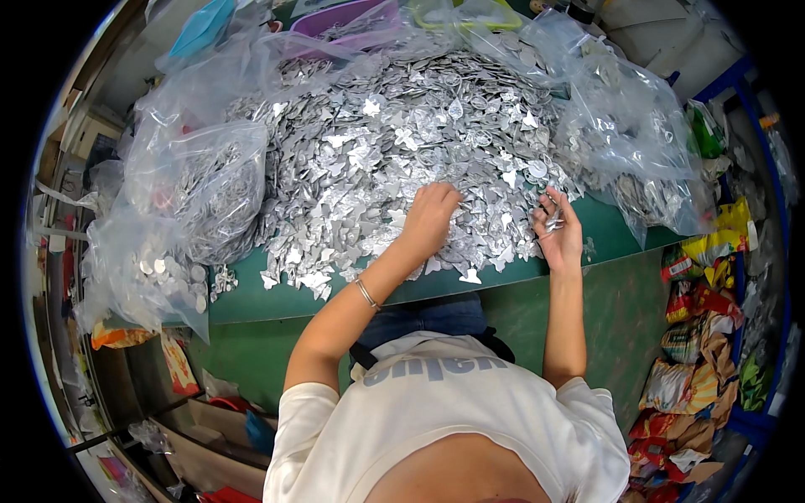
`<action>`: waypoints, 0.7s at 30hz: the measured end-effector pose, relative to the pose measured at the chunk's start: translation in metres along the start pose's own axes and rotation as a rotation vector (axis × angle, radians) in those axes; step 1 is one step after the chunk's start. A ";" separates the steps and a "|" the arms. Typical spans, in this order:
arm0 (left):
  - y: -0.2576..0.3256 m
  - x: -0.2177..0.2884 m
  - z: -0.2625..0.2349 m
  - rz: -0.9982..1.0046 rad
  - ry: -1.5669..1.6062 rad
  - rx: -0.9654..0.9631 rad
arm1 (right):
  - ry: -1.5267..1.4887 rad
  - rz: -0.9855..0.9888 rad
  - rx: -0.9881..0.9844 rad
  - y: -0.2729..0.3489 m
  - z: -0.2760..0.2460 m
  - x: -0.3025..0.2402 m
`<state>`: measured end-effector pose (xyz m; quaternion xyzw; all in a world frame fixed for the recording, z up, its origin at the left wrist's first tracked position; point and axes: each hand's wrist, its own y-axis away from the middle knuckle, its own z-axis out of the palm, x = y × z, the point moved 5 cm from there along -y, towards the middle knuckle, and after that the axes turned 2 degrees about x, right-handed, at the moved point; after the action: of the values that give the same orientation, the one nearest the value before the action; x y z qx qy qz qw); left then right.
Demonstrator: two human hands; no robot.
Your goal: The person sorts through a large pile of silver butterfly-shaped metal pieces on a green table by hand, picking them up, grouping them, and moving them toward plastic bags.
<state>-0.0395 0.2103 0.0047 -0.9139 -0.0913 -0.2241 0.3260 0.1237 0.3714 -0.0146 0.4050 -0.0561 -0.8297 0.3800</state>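
Observation:
A wide heap of small flat silver metal pieces (360,168) in several cut-out shapes covers most of the green table (243,306). My left hand (432,218) is at the near middle of the heap, its fingers bent down and closed against the pieces. Whatever its fingertips pinch is hidden beneath them. At the heap's right edge my right hand (558,235) is turned palm up, with curled fingers. A few shiny metal pieces (553,223) lie in its grip.
Clear plastic bags of metal pieces flank the heap, one bag (222,193) at left, another (637,159) at right. A purple basket (348,21) and a yellow-green tray (470,15) stand at the back. Colourful packages (683,386) fill a blue-framed rack at right.

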 end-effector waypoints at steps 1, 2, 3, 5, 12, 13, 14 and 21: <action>-0.002 0.001 -0.005 0.025 0.026 0.066 | -0.069 0.011 -0.113 -0.005 -0.005 0.001; -0.004 0.003 -0.009 0.049 0.052 0.132 | -0.137 0.021 -0.228 -0.014 -0.017 0.004; -0.004 -0.004 -0.013 -0.174 0.233 0.178 | -0.205 0.038 -0.346 -0.012 -0.010 0.004; 0.001 -0.011 -0.015 -0.624 0.593 0.269 | 0.237 -0.037 -0.284 -0.007 -0.009 0.005; 0.023 0.021 -0.005 -1.197 1.677 -0.056 | 1.541 -0.724 -0.156 0.023 0.035 0.024; 0.028 0.025 -0.004 -1.211 1.661 -0.114 | 1.603 -0.705 -0.135 0.026 0.038 0.026; 0.032 0.027 -0.004 -1.243 1.637 -0.107 | 1.664 -0.685 -0.113 0.029 0.041 0.028; 0.062 0.043 -0.015 -1.475 1.701 0.104 | 1.699 -0.596 0.168 0.016 0.004 -0.009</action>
<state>0.0126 0.1538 0.0010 -0.1722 -0.3664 -0.9080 0.1082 0.1334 0.3658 0.0003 0.9055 0.2901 -0.3082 0.0319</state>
